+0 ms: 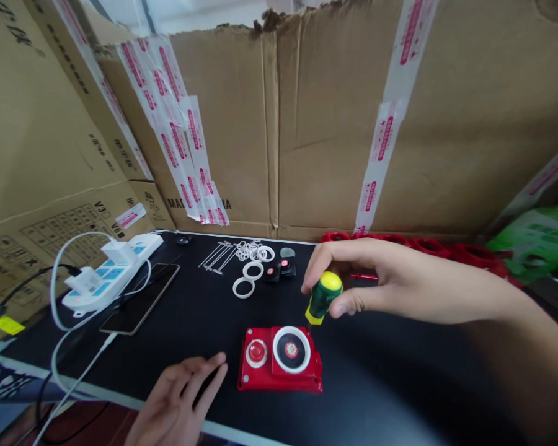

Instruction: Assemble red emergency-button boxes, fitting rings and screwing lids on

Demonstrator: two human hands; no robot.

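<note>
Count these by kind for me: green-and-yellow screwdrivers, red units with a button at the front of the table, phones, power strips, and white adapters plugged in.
Green-and-yellow screwdriver, in the right hand: 1
Red unit: 1
Phone: 1
Power strip: 1
White adapters: 2
Total: 6

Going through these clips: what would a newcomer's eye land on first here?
Probably the bright red device on the black tabletop, low centre, with a white ring on its right half. Next, the stubby green-and-yellow screwdriver gripped by the right hand at the device's far right corner.
</note>
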